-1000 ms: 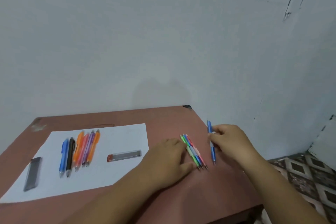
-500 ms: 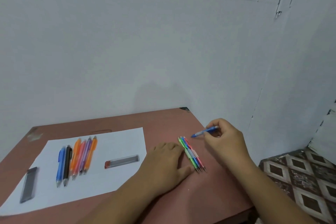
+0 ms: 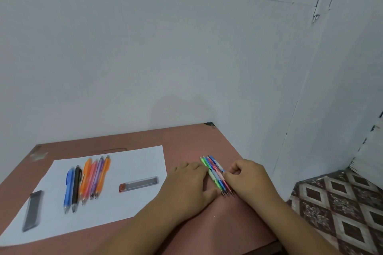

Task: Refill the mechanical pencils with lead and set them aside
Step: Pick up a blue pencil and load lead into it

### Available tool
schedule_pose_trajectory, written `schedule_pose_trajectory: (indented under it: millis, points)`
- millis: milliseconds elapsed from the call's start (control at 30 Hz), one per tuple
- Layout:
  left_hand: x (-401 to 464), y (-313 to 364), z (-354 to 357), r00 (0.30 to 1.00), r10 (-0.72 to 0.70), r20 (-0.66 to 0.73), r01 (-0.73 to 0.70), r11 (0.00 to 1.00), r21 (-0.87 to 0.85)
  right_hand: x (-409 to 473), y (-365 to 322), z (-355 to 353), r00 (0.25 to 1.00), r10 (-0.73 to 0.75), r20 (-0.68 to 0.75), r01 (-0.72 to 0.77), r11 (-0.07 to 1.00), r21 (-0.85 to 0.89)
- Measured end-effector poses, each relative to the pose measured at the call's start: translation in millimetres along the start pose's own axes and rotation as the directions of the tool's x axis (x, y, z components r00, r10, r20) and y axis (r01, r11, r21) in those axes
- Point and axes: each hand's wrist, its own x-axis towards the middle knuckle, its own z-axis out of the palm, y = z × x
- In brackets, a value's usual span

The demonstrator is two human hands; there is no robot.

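Note:
A row of several slim mechanical pencils (image 3: pixel 211 175) in green, blue and pink lies on the brown table (image 3: pixel 186 141), right of a white paper sheet (image 3: pixel 134 161). My left hand (image 3: pixel 186 184) rests flat on the table, its fingers against the row's left side. My right hand (image 3: pixel 248 180) is at the row's right side with curled fingers pinching a blue pencil (image 3: pixel 219 166), which lies against the row. Several thicker pencils (image 3: pixel 89 180) in blue, black, orange, pink and purple lie side by side on the paper.
A clear lead case with a red cap (image 3: pixel 138 183) lies on the paper near my left hand. A dark lead case (image 3: pixel 33 210) sits at the paper's left end. The table's right edge drops to a patterned tile floor (image 3: pixel 342 203). A white wall stands behind.
My right hand lifted the blue pencil from the table's right side, turned it, and brought it down against the right of the slim row. My left hand stayed beside the row.

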Motion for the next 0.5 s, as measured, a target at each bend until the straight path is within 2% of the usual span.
schedule_pose_trajectory:
  millis: [233, 500]
  points:
    - [-8, -10, -7, 1.000, -0.003, 0.011, 0.003, 1.000, -0.004, -7, -7, 3, 0.999, -0.009, 0.045, 0.010, 1.000, -0.026]
    - [-19, -17, -15, 1.000, 0.017, 0.018, -0.016, 0.997, -0.078, -10, -9, 0, 1.000, -0.003, 0.009, 0.003, 1.000, -0.013]
